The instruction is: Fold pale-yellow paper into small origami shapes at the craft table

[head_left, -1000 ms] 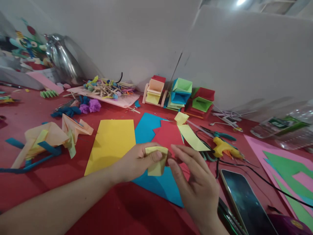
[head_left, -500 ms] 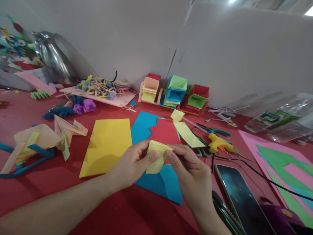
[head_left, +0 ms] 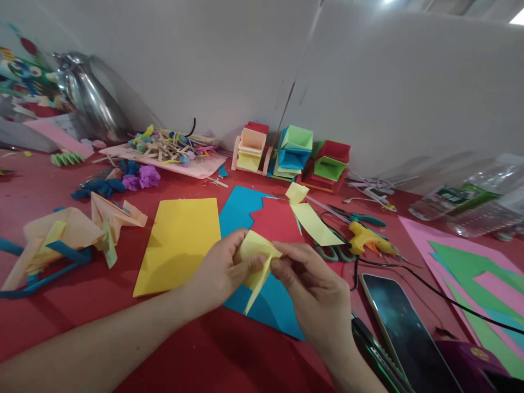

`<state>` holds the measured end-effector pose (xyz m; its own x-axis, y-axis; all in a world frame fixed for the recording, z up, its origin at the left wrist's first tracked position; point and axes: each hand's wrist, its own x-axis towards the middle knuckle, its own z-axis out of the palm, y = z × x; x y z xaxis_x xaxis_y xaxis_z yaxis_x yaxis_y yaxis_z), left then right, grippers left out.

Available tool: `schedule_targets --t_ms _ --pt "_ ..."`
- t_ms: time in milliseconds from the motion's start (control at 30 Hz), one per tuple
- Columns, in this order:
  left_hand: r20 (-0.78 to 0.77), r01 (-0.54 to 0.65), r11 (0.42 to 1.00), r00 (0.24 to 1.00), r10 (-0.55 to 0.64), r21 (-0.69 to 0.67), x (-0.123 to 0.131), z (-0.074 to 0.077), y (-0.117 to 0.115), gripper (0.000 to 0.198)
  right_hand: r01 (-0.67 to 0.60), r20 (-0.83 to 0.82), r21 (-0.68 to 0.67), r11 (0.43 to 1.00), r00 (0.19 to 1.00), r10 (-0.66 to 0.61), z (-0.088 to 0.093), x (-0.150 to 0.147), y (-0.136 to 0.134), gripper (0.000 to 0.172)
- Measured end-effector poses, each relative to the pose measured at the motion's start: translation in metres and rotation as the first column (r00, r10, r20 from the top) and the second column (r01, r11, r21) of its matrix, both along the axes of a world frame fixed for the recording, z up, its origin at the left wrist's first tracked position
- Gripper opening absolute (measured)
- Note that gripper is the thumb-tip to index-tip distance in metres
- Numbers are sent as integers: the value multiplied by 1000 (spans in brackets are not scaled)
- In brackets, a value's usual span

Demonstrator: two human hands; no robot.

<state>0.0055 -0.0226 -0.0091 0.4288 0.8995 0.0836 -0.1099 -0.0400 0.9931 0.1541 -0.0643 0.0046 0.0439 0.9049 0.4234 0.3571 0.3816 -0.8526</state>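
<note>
Between my hands is a small piece of pale yellow paper (head_left: 256, 246), folded, with one flap standing out toward me. My left hand (head_left: 229, 267) pinches its left side, thumb lying across the front. At the right corner, the thumb and fingers of my right hand (head_left: 309, 284) are closed on the paper. Beneath them lie a sheet of blue paper (head_left: 266, 305) and a piece of red paper (head_left: 278, 218). To the left is a yellow sheet (head_left: 180, 245). Two pale yellow scraps, a folded one (head_left: 296, 193) and a strip (head_left: 317, 225), lie just beyond my right hand.
Folded paper boxes (head_left: 295, 153) stand along the wall. At right are a yellow glue gun (head_left: 370, 240), scissors (head_left: 335, 252), a phone (head_left: 409, 327), a black cable and plastic bottles (head_left: 470, 196). Crumpled paper pieces (head_left: 65, 234) and a metal jug (head_left: 90, 98) are at left.
The pale yellow paper has been turned and opened somewhat, so a flap now points down toward me. My right fingers have shifted slightly left and curled in closer on its corner.
</note>
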Motion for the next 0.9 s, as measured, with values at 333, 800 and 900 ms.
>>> schedule_targets --t_ms 333,800,900 --pt "-41 -41 997 998 38 -71 -8 10 5 32 -192 -56 -21 981 980 190 12 5 1 9" --pt "-85 20 1000 996 -19 0 -9 9 9 40 -311 -311 -306 900 926 214 12 5 2 24" --pt "-228 57 991 973 -28 121 -10 10 7 37 -205 -171 -339 918 973 154 8 4 5 28"
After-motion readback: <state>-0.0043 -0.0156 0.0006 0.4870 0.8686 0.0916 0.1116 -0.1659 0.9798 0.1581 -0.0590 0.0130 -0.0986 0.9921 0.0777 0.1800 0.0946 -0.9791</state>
